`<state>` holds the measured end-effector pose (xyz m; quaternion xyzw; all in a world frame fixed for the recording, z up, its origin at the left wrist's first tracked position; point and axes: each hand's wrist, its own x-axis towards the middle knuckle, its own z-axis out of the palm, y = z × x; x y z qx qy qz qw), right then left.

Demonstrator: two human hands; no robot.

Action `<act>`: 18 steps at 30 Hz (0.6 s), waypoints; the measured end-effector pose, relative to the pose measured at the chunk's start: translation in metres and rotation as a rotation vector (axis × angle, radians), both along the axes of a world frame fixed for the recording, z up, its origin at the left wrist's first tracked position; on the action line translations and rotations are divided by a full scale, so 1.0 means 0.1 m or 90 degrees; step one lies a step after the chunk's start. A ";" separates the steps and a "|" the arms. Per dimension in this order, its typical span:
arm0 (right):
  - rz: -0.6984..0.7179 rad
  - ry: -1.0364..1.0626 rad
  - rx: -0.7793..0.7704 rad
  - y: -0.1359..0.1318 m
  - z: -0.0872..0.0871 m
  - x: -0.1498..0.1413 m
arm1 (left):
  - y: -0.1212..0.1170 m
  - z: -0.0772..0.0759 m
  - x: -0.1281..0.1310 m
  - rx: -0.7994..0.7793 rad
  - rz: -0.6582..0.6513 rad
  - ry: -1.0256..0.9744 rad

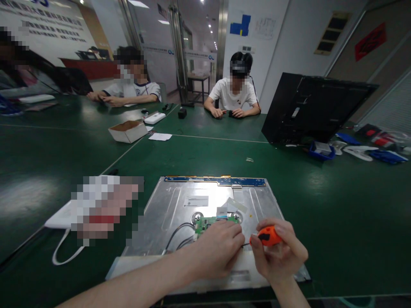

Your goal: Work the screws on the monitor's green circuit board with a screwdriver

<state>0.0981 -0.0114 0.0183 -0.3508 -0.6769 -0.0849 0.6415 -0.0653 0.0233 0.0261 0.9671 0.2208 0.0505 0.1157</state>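
A silver metal display panel [257, 201] lies flat on the table, with a blue circuit strip [199, 181] along its far edge. My right hand [282, 252] grips an orange and black screwdriver [272, 236] at the panel's right side; its thin shaft points left toward my left hand. Over the near part of a green circuit board [203, 222], my left hand [221, 246] is curled with the fingers pressed together. Its fingertips are hidden, so what they hold or touch cannot be made out. Dark cables [176, 234] run from the board's left side.
A green table [208, 158] spreads all around. Left of the panel lies a white, partly blurred item with a strap [61, 216]. An open box [128, 131] and a black monitor-like casing [308, 111] stand farther back. Several people sit across the table.
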 end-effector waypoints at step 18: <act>0.016 0.012 -0.017 -0.02 -0.01 -0.01 | 0.00 0.00 0.00 -0.008 -0.002 -0.008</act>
